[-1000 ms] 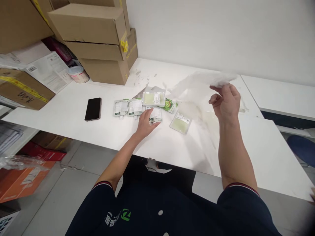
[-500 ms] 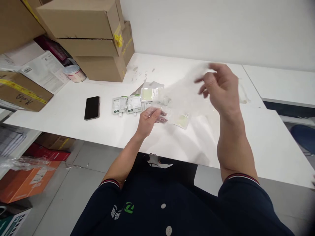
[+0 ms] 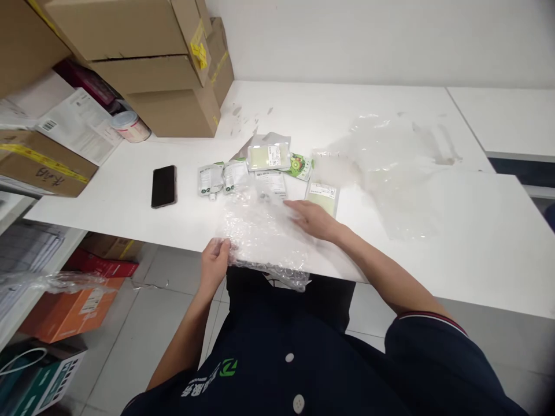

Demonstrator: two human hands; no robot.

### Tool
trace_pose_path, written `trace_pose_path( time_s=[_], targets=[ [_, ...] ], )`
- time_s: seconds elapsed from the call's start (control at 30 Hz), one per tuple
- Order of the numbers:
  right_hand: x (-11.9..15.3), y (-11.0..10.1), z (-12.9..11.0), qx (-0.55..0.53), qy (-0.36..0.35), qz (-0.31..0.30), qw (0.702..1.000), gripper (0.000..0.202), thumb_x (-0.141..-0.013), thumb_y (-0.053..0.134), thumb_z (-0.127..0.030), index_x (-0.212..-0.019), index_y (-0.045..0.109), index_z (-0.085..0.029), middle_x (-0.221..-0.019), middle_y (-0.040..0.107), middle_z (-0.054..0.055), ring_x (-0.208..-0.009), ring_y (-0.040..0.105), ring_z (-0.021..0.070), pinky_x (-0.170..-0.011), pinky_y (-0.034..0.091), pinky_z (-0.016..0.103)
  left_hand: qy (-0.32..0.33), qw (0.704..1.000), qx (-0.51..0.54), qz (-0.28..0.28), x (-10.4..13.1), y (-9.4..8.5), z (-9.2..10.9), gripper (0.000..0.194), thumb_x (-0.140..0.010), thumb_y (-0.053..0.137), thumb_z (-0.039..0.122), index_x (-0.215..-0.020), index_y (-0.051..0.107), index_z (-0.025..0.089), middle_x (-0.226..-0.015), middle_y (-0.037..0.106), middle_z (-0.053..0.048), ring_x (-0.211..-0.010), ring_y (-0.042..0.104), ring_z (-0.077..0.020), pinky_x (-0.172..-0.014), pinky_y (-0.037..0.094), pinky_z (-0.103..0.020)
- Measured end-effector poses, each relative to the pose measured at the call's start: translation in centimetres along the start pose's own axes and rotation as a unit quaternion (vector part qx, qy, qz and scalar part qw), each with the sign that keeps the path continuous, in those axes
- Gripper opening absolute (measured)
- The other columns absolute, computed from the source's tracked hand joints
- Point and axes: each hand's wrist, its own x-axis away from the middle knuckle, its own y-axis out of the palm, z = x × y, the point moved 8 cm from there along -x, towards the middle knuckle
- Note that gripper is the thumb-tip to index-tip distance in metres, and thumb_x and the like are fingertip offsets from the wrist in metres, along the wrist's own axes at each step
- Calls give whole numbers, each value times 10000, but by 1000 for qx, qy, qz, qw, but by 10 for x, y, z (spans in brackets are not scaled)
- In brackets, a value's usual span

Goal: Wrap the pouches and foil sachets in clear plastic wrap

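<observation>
A sheet of clear bubble wrap [image 3: 264, 231] lies at the table's front edge, its near end hanging over. My left hand [image 3: 215, 260] is closed on its left edge, thumb on top. Stretched fingers of my right hand [image 3: 314, 218] rest flat at its upper right side. Just behind that hand is a pale green packet [image 3: 323, 196] with a white label. Beyond the wrap sit white spouted pouches [image 3: 211, 179], another pale green packet [image 3: 262, 157] and a green pouch with a fruit picture [image 3: 300, 166]. The wrap partly covers a white pouch [image 3: 271, 184].
A crumpled clear plastic bag [image 3: 403, 179] is spread on the right of the white table [image 3: 477, 242]. To the left lies a black phone [image 3: 164, 186]. Stacked cardboard boxes [image 3: 143, 75] and a round tub [image 3: 130, 126] stand at the back left.
My right hand has come down and left onto the bubble wrap. My left hand has moved down and left to its edge. The raised clear plastic now lies on the right.
</observation>
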Motion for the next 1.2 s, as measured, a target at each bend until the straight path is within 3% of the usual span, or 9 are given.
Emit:
trace_pose_path(
  time_s=[0.1, 0.23, 0.4, 0.6, 0.7, 0.8, 0.93, 1.07, 1.2],
  targets=[
    [-3, -9, -7, -99, -43, -27, 994, 530, -982, 393, -422, -1510, 370, -372, -1520, 466, 8, -1335, 495, 252, -1040, 479, 462, -30, 999, 21, 31, -4, -12, -9, 335, -814, 660, 404, -1060, 592, 186, -711, 696, 8, -430, 525, -78, -421, 445, -196],
    [5, -29, 53, 51, 174, 32, 983, 680, -868, 562, -561, -1473, 448, -272, -1582, 350, 126, -1413, 339, 437, -1032, 408, 655, -53, 998, 33, 12, 2, -7, -10, 863, -772, 689, 325, -1521, 269, 241, -720, 713, 24, -414, 529, -82, -424, 471, -199],
    [45, -9, 84, 99, 142, -116, 978, 863, -768, 664, -543, -1539, 312, -382, -1670, 118, -3, -1512, 54, 428, -1140, 307, 625, -53, 994, 84, -41, 5, 11, -2, 863, -773, 682, 311, -1546, 298, 280, -729, 716, 9, -434, 537, -77, -456, 495, -203],
    [75, -18, 100, 140, 174, -109, 969, 799, -797, 633, -474, -1530, 338, -352, -1662, 152, 29, -1494, 176, 422, -1104, 383, 562, -19, 976, 210, 60, -30, 4, 9, 666, -801, 636, 371, -1435, 455, 279, -956, 738, -53, -773, 696, -148, -619, 552, -230],
    [72, -18, 92, 209, 166, -54, 962, 623, -908, 481, -428, -1498, 387, -250, -1588, 320, 149, -1327, 459, 428, -988, 468, 566, 14, 996, 74, -54, -32, 18, 23, 616, -817, 635, 408, -1403, 506, 267, -804, 704, -25, -652, 649, -147, -576, 527, -243],
    [70, -12, 84, 281, 174, -14, 944, 561, -932, 358, -242, -1488, 376, -171, -1528, 379, 235, -1127, 601, 417, -805, 532, 552, 69, 959, -186, -204, -13, 34, 33, 530, -823, 646, 466, -1320, 617, 284, -738, 633, -13, -602, 575, -154, -595, 512, -281],
    [78, -20, 86, 275, 208, 34, 938, 544, -915, 324, -167, -1451, 416, -168, -1466, 475, 220, -1076, 625, 399, -743, 539, 518, 225, 894, -376, -95, 2, 18, 70, 563, -842, 632, 553, -1343, 603, 299, -1238, 559, -133, -1087, 560, -314, -898, 498, -463],
    [111, -68, 89, 182, 315, 255, 896, 386, -921, 382, -235, -1248, 574, -165, -986, 691, 166, -816, 660, 300, -738, 528, 493, 368, 800, -464, -94, -2, 42, 87, 476, -906, 590, 424, -1364, 564, 299, -1494, 415, -119, -1422, 287, -390, -1126, 277, -591],
    [161, -95, 71, -174, 231, 564, 774, 126, -861, 471, -273, -883, 582, -219, -664, 533, 0, -600, 542, 162, -591, 552, 364, 422, 707, -534, -194, -34, 93, 68, 555, -926, 462, 135, -1463, 445, 272, -1513, 449, -117, -1438, 329, -337, -1136, 245, -580]
  ],
)
